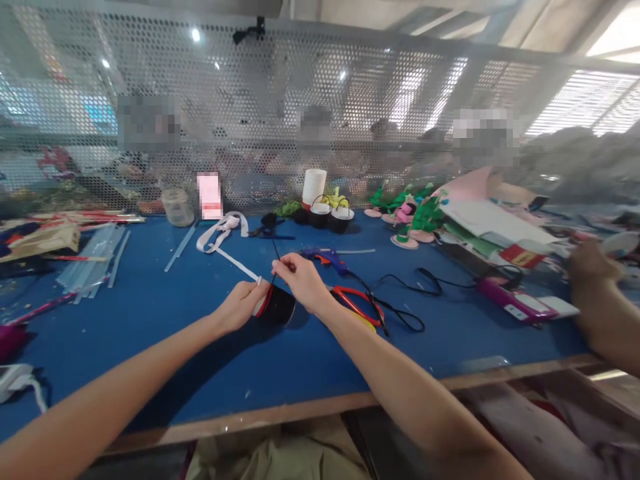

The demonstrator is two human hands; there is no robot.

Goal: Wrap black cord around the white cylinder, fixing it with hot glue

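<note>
A small black cup [279,307] with a red rim lies on its side on the blue table [165,313]. My left hand [241,305] is closed on the cup's rim and on the end of a white ribbon [227,250] that runs back to the left. My right hand [301,280] is closed in a pinch on a thin black stick or wire [275,252] at the cup's rim.
Red-handled scissors [357,305], a blue glue gun [323,257] with its black cord, clear glue sticks [95,257], black pots [330,217], green and pink craft pieces [410,217] and a purple tool [515,301] lie around. Another person's hand [593,263] is at the right. A perforated screen stands behind.
</note>
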